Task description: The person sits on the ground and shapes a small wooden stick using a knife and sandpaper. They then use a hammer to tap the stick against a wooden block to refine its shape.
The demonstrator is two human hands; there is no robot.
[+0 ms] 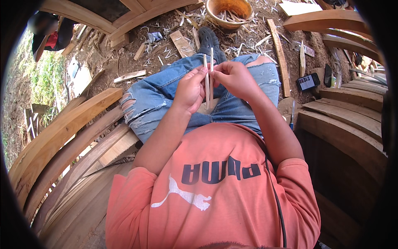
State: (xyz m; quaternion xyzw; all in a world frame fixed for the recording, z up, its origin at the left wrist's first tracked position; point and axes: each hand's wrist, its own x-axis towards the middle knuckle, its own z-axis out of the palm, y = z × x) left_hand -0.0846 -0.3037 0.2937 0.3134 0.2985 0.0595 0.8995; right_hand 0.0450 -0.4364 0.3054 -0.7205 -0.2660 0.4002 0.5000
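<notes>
Two thin, pale wooden strips [212,92] stand side by side, nearly upright, between my hands and above my lap. My left hand [190,89] pinches the left strip [205,61] between thumb and fingers near its upper part. On the other side, my right hand [233,78] has its thumb and fingertips closed on the right strip at about the same height. A narrow gap shows between their upper ends; lower down they run close together. Behind them are my torn blue jeans [153,99] and a dark clog [209,41] on my foot.
Shavings and offcuts litter the dirt floor around a rusty orange basin [230,23]. A long board [278,58] and a phone [308,82] lie to the right, near a blue-handled tool [292,116]. Curved timbers [62,133] flank me. Another person [52,35] is at far left.
</notes>
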